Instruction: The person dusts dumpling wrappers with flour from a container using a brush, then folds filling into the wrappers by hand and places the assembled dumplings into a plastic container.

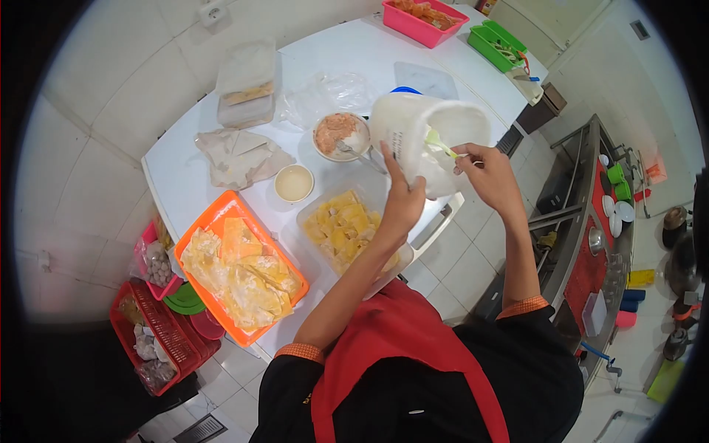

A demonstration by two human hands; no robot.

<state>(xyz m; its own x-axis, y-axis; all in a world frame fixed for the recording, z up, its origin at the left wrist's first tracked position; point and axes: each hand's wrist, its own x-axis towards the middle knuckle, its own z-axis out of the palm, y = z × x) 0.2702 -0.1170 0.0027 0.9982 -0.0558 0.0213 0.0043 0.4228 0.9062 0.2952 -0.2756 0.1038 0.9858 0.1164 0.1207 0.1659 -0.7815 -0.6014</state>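
A white plastic tub with dark lettering is tilted on its side above the table's right edge. My left hand is closed on its lower side. My right hand pinches the handle of a pale green spoon, whose head is inside the tub's mouth. White powder seems to lie within the tub. Left of it, a bowl holds pinkish minced filling and a metal utensil. Below my left hand, a clear container holds folded yellow dough pieces.
An orange tray with floured yellow dough sheets lies at the front left. Near it stand a small cup of pale liquid and a crumpled cloth. Pink and green baskets sit at the back.
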